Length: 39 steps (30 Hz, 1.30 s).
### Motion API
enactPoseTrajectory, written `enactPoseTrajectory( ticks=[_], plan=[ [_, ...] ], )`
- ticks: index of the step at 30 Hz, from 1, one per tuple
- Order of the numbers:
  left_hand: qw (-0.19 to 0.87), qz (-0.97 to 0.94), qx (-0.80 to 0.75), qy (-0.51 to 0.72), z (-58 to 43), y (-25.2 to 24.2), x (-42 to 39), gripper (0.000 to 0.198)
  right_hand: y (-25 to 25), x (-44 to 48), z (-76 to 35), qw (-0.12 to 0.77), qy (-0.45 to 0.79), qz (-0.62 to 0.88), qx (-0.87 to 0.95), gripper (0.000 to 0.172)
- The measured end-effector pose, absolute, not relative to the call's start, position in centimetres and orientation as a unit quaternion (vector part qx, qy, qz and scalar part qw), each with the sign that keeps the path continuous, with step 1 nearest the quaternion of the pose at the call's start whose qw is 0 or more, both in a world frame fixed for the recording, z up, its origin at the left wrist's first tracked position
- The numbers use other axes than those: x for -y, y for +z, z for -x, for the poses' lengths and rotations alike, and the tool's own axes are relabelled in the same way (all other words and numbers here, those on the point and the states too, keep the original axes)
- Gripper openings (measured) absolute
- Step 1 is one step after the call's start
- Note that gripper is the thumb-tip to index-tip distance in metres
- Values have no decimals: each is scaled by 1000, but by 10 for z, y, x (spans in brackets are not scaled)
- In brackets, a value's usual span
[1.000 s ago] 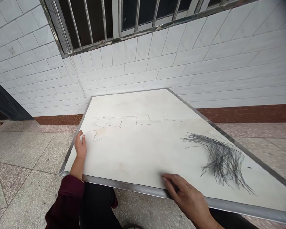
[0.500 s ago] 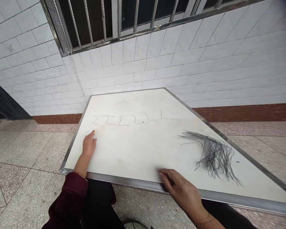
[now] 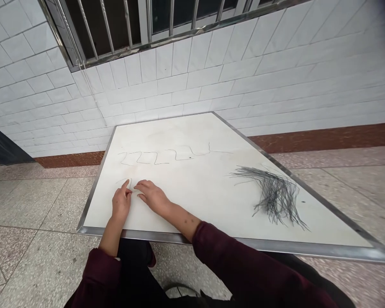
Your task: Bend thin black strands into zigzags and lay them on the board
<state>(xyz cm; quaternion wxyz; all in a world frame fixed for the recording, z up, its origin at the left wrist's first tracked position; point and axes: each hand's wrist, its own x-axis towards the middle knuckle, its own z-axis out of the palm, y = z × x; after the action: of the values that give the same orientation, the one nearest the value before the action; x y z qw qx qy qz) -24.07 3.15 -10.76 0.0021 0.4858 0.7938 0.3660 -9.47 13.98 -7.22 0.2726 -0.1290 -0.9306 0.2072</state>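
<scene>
My left hand rests near the left side of a white board, index finger and thumb pressed on a thin, bent, dark wire. Much of that wire is covered by the fingers. Just to its right, my right hand reaches in with curved fingers, thumb apart from them and nothing visible between. Beyond both hands, several bent wires lie in a zigzag row. At the right is a loose, tangled pile of dark wires.
The white board has a grey metal rim and sits over my legs. Behind it stands a white tiled wall with a barred window. Small dark specks mark the board near the pile. Speckled stone tiles cover the floor.
My right hand has moved from the board's front edge leftward to beside my left hand. My left hand stays near the bent wire. The view has shifted slightly.
</scene>
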Motion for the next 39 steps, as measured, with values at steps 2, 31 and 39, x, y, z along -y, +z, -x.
enactPoseTrajectory(
  ticks=[2,31,39],
  plan=[
    [12,-478,-791,381,233,-110,-26,58,-76,-142,111,224,164,103,955,19],
    [290,-114,-558,769,167,-80,3,70,-84,-104,62,347,96,47,932,19],
    [271,-116,-563,772,170,-87,4,65,-94,-103,61,330,82,62,938,23]
  ],
)
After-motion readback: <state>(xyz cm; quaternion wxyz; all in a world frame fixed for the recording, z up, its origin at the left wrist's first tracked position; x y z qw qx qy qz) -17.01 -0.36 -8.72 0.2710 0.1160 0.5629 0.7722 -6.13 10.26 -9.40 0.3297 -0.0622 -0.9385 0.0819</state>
